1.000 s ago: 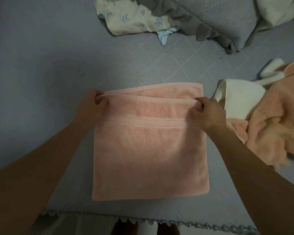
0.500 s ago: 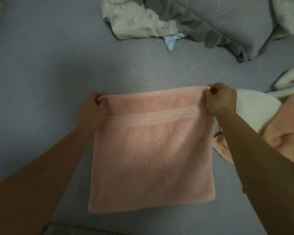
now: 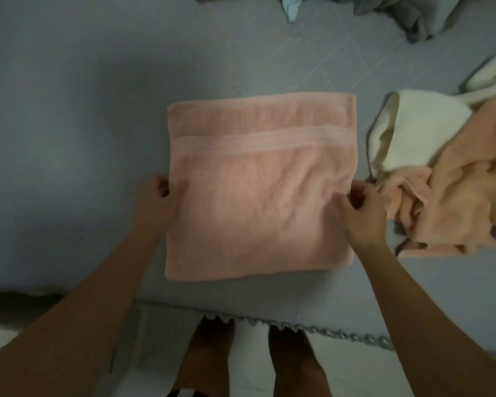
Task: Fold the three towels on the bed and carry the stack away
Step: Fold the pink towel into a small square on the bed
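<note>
A pink towel (image 3: 258, 184) lies folded into a rough square on the grey bed (image 3: 69, 124), a woven band running across its upper part. My left hand (image 3: 158, 199) pinches the towel's left edge at mid-height. My right hand (image 3: 358, 207) pinches its right edge at about the same height. To the right lie a cream towel (image 3: 424, 138) and a crumpled peach towel (image 3: 464, 196), both unfolded and partly overlapping.
Rumpled grey bedding (image 3: 407, 15) and a light blue cloth (image 3: 292, 7) sit at the top edge. The bed's scalloped trim (image 3: 327, 330) marks the near edge, with my feet (image 3: 212, 345) on the pale floor below it.
Both hands carried the towel's top edge forward and laid it flat, then slid back down its sides to mid-height. The view tilted down toward the bed edge.
</note>
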A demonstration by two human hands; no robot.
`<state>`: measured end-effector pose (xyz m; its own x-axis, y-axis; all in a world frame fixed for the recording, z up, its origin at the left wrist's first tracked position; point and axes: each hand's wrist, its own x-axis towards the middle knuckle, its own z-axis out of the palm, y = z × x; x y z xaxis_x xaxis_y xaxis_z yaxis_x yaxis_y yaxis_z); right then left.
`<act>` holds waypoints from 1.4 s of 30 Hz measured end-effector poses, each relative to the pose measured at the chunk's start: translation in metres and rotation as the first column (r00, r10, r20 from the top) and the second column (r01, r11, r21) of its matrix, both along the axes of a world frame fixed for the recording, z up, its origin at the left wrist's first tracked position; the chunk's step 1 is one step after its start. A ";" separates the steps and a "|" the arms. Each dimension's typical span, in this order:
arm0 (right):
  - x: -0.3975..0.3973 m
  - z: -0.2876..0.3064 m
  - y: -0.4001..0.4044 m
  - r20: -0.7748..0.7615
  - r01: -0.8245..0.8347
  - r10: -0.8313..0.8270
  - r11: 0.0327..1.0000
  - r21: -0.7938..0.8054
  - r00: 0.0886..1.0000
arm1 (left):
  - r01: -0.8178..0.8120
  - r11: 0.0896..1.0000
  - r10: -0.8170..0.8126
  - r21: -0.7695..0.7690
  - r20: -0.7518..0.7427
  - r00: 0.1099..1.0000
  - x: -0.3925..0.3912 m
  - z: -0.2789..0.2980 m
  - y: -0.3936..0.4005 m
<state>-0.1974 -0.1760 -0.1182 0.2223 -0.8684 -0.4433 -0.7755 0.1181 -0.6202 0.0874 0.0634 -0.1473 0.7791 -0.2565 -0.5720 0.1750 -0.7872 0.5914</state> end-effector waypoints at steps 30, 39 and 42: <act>-0.168 0.004 0.112 -0.228 0.065 0.016 0.938 0.342 0.974 | -0.489 0.873 0.458 0.004 -0.356 0.815 -0.145 0.003 0.169; -0.145 0.083 0.081 0.054 0.237 -0.313 0.812 0.533 0.948 | -0.419 0.844 0.283 -0.335 -0.386 0.878 -0.083 0.094 0.145; -0.115 0.099 0.048 0.071 0.296 -0.418 0.742 0.601 0.906 | -0.268 0.866 0.088 -0.421 -0.399 0.913 -0.048 0.118 0.116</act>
<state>-0.3126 -0.1282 -0.0189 0.0792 -0.5057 -0.8590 -0.4789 0.7365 -0.4777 0.0390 0.1790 -0.0297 0.6029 -0.4348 -0.6690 0.5534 -0.3761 0.7432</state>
